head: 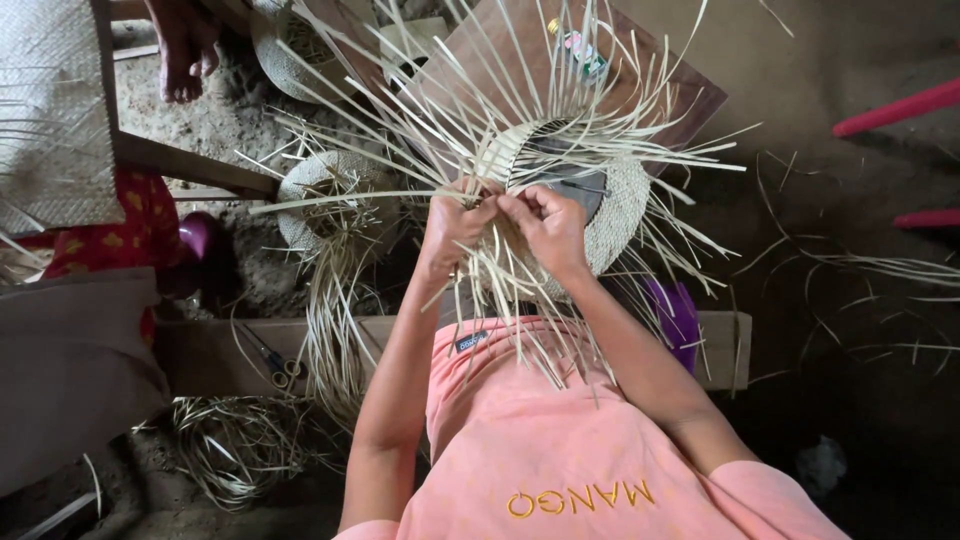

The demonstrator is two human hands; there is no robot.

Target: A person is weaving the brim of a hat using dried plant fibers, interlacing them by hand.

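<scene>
The person is holding a half-woven straw hat (610, 215) in front of their chest, with its crown turned away and its opening facing the camera. Long, pale loose strips (600, 80) are fanning out from the hat's edge in every direction. The left hand (452, 228) is closing its fingers around a few strips at the near-left part of the rim, pinching them tight. The right hand (548, 225) is sitting just beside it, nearly touching, with fingers curled and thumb pressing down on strips at the same spot of the rim. Both hands are gripping the weaving strips and neither is open.

The hat is hovering above a low wooden bench (725, 345) that is running across below the person's arms, and a purple object (678, 315) is resting on it under the right forearm. Near the left end of the bench a pair of scissors (275, 362) is lying beside a hanging bundle of straw (335, 330). A second unfinished woven hat (325, 195) is sitting on the sandy ground to the left of the hands. A small bottle (577, 50) is lying on a brown board beyond the held hat. Another person's bare foot (185, 50) is showing at the upper left
</scene>
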